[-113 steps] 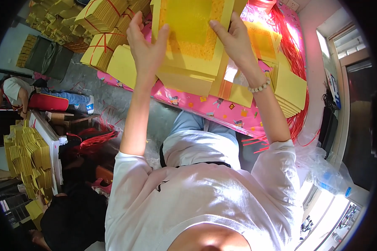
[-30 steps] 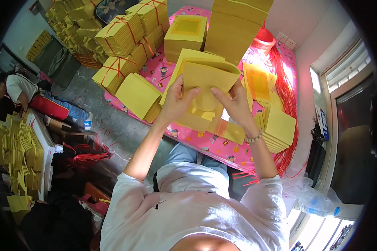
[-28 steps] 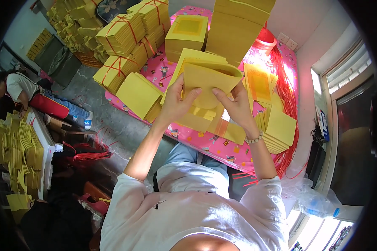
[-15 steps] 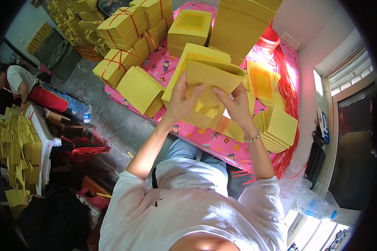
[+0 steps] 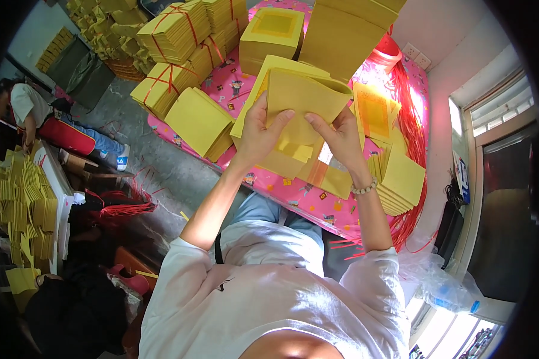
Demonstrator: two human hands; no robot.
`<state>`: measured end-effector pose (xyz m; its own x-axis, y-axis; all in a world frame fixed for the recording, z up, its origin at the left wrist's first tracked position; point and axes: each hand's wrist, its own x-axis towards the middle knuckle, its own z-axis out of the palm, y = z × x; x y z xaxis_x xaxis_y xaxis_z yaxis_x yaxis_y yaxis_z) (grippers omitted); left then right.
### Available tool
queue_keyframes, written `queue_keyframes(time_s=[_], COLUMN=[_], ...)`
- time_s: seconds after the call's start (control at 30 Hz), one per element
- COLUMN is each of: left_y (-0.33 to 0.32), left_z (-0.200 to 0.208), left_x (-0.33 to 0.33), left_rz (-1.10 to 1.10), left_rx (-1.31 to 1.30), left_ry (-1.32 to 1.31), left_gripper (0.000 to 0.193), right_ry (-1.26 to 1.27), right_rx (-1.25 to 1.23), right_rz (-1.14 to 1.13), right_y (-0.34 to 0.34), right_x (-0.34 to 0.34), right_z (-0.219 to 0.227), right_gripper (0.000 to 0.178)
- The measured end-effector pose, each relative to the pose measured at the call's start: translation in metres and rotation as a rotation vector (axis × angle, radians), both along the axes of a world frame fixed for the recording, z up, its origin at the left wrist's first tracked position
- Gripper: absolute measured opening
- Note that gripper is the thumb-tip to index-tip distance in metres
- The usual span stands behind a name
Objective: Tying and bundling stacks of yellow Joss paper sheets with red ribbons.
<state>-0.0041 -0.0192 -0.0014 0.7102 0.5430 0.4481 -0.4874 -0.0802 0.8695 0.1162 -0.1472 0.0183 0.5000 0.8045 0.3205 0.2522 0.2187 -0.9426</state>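
Between my two hands I hold a folded bundle of yellow paper point(image 5: 302, 93), its right side bent round in a loop. My left hand point(image 5: 262, 133) grips its left edge, thumb across the near face. My right hand point(image 5: 340, 137), below a beaded bracelet, grips the right side the same way. Behind and under the bundle lies a larger yellow paper stack point(image 5: 275, 64) on the pink patterned table cover point(image 5: 275, 190). To the right sit a printed yellow sheet with an orange square point(image 5: 374, 110) and a fanned pile of folded yellow paper point(image 5: 404, 179).
Yellow bundles tied with red string point(image 5: 173, 36) stand at the back left. Long red strips point(image 5: 410, 131) hang from a red bucket point(image 5: 386, 54) along the right edge. At far left a person point(image 5: 36, 113) bends over a white table point(image 5: 61, 209) with yellow paper piles.
The paper bundle has tilted up, so more of its near face shows, and both hands have kept their grip on it. Little else has moved.
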Motion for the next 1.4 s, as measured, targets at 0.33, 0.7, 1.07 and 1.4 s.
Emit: queue_keyframes(time_s=[0.33, 0.7, 1.07, 1.4], left_y=[-0.003, 0.022, 0.028, 0.024], left_z=[0.008, 0.046, 0.041, 0.042], left_x=[-0.001, 0.014, 0.035, 0.035], left_rz=[0.006, -0.182, -0.232, -0.24], left_rx=[-0.032, -0.185, -0.288, -0.248], left_ry=[-0.02, 0.303, 0.534, 0.498], left_gripper=[0.03, 0.035, 0.036, 0.034], right_ry=[0.045, 0.069, 0.392, 0.351], right_rx=[-0.022, -0.091, -0.221, -0.234], right_rz=[0.041, -0.047, 0.039, 0.045], right_y=[-0.004, 0.007, 0.005, 0.0], right_x=[0.001, 0.017, 0.042, 0.041], right_z=[0.006, 0.032, 0.017, 0.022], right_gripper=[0.037, 0.041, 0.046, 0.045])
